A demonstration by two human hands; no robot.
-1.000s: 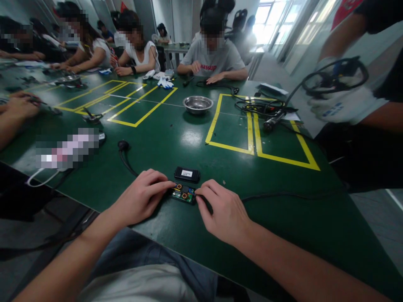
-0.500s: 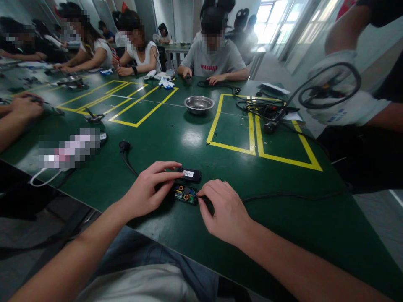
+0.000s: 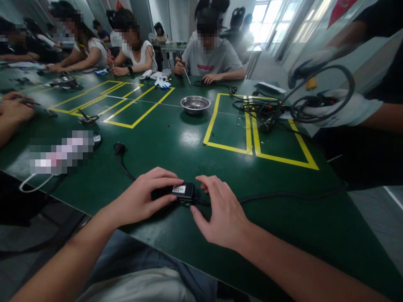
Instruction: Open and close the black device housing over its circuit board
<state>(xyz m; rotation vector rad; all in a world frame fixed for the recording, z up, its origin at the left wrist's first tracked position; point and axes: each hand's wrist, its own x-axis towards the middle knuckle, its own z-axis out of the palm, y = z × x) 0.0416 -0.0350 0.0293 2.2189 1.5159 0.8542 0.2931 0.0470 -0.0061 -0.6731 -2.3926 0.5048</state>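
Observation:
A black cover with a white label [image 3: 188, 191] lies over a small circuit board [image 3: 186, 203], whose green edge shows along the near side. My left hand [image 3: 147, 193] grips the cover's left end between thumb and fingers. Beside the right end, my right hand [image 3: 220, 205] has thumb and fingers spread apart with nothing between them. A black cable [image 3: 270, 196] runs from the case to the right, passing beneath my right hand. Beyond my left hand, a black plug [image 3: 119, 148] on a short cord rests on the green table [image 3: 170, 147].
A metal bowl [image 3: 195, 105] stands further back. Tangled black cables [image 3: 261, 110] lie at the right, where a person's gloved hand [image 3: 343, 109] holds a coil. A power strip [image 3: 66, 153] is at left. Other people sit around the table.
The cover has moved from behind the board to on top of it, with my left hand. My right hand has opened and let go of the cable end of the board.

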